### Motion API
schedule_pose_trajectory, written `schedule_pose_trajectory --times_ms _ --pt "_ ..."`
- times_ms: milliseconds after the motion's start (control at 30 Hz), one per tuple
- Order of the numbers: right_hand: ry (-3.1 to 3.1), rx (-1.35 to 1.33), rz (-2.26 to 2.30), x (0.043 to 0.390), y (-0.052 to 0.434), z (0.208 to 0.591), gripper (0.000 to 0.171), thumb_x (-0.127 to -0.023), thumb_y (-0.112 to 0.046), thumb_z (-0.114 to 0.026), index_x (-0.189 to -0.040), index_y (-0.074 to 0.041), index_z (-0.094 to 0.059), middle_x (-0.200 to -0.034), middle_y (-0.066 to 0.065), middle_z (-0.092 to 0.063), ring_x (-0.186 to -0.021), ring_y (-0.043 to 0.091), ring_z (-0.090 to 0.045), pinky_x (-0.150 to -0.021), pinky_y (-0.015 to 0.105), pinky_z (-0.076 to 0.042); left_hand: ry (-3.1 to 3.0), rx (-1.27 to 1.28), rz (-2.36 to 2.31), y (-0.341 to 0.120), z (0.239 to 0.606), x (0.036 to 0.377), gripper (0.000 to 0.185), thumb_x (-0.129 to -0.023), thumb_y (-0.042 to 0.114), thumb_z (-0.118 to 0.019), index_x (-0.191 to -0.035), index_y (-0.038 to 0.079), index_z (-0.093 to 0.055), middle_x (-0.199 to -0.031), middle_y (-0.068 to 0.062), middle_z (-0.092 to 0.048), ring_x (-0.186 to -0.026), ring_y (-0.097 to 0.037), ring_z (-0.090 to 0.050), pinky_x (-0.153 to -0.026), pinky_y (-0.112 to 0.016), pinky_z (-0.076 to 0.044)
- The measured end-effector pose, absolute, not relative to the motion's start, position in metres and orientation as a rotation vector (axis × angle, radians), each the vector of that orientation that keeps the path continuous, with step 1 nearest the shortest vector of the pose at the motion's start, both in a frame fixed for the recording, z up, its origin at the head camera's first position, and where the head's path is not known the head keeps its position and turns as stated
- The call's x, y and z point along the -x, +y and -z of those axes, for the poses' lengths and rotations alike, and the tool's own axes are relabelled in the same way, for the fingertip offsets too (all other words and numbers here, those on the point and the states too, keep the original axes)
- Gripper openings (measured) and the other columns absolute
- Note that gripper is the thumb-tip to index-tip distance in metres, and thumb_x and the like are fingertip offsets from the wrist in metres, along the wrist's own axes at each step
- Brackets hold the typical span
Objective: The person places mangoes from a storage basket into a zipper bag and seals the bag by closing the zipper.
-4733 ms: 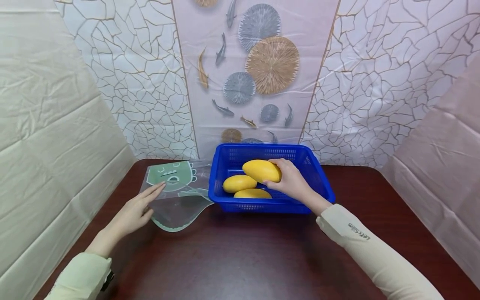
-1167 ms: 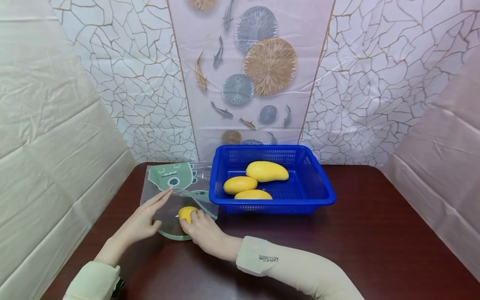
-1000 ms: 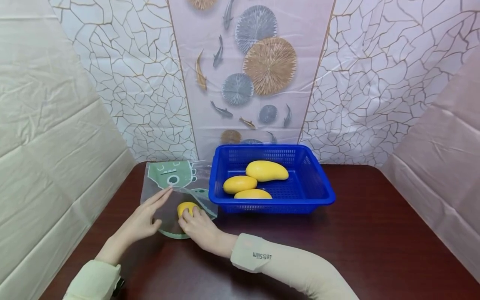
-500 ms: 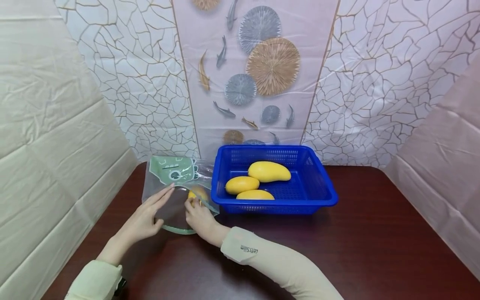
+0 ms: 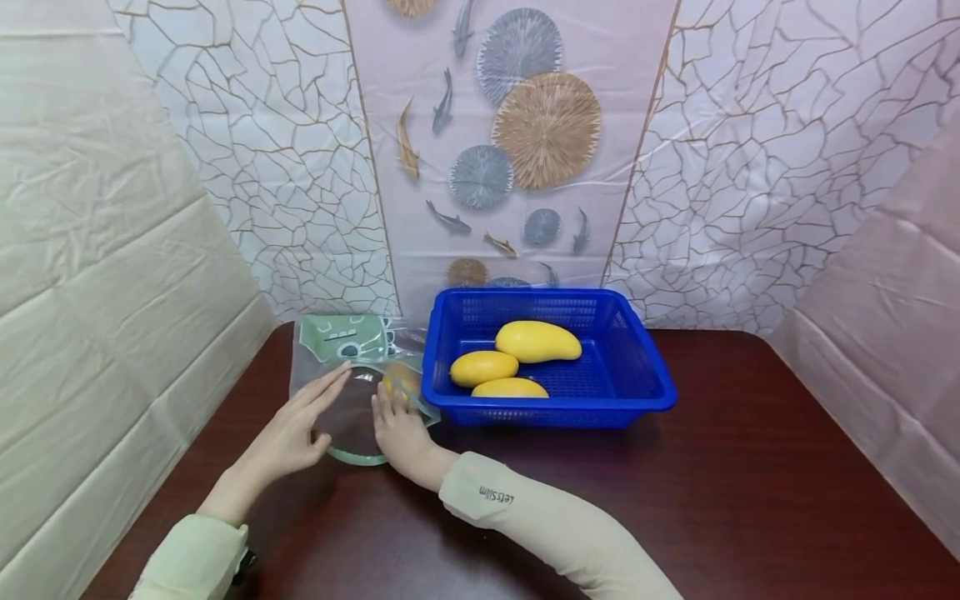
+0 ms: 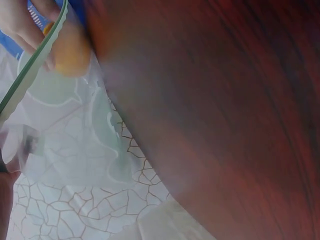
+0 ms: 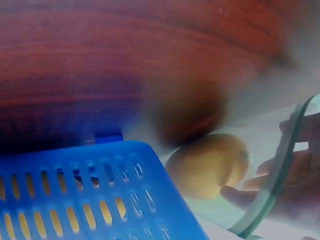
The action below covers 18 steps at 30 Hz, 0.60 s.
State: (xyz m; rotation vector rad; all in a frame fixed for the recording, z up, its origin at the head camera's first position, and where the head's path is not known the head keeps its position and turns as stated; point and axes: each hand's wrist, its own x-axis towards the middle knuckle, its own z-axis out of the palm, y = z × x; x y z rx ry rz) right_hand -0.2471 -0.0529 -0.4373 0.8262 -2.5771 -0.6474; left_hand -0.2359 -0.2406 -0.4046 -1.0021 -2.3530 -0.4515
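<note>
On the dark wooden table (image 5: 675,500), a clear plastic bag (image 5: 352,392) with a green cartoon print lies flat just left of the blue basket (image 5: 637,367). Inside the bag, close to the basket's near-left corner, sits a yellow mango (image 5: 403,379), seen through the film. The right hand (image 5: 397,425) reaches into the bag's mouth with fingers stretched forward, the fingertips at the mango's near side; in the right wrist view they seem to touch the fruit rather than wrap it, though the plastic blurs that contact. The left hand (image 5: 288,429) lies flat and relaxed on the bag's left part, fingers extended toward the green-edged opening (image 5: 360,457), pressing the film down and gripping nothing. Three more mangoes (image 5: 536,342) rest in the basket, well apart from both hands.
</note>
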Motion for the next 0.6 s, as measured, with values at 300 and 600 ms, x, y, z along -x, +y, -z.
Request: schedule_pose_trajectory --times_ms 300,600 --pt "-2.448 -0.912 0.572 0.243 -0.048 0.438 0.045 -0.095 -0.027 -0.049 -0.138 -0.014 -0.048 -0.142 0.006 -0.049 -0.129 0.024 -0.048 -0.091 0.030 -0.049 -2.383 0.981 0.481 -0.242 0.405 0.236 0.091 -0.054 -0.014 -0.061 -0.142 0.000 -0.040 -0.148 -0.014 -0.038 -0.108 -0.022 -0.045 -0.059 -0.017 -0.038" --pt "-2.314 -0.982 0.461 0.242 -0.042 0.438 0.039 -0.091 -0.023 -0.055 -0.129 -0.013 -0.057 -0.127 0.006 -0.059 -0.115 0.022 -0.057 -0.081 0.031 -0.053 -2.392 0.969 0.489 -0.242 0.405 0.236 0.097 -0.054 -0.017 -0.062 -0.145 0.005 -0.037 -0.148 -0.013 -0.037 -0.103 -0.020 -0.044 -0.056 -0.016 -0.037"
